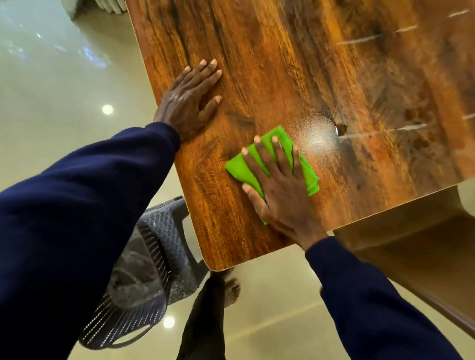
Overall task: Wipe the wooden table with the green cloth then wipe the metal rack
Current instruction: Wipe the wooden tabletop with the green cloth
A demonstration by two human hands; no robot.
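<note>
The right hand presses flat on the green cloth, its fingers spread wide over the fabric rather than curled around it, pinning the cloth to the wooden counter near its front corner. The left hand lies palm-down and bare on the counter's left edge, fingers straight, slightly apart, holding nothing. The cloth is a bright, soft, folded wad, bunched into creases under the palm. The counter is glossy brown wood with dark streaked grain, a rounded corner and a pale glare spot just beyond the cloth. Both arms reach forward in dark navy sleeves. A dark woven-pattern plastic chair stands on the shiny pale floor beneath.
</note>
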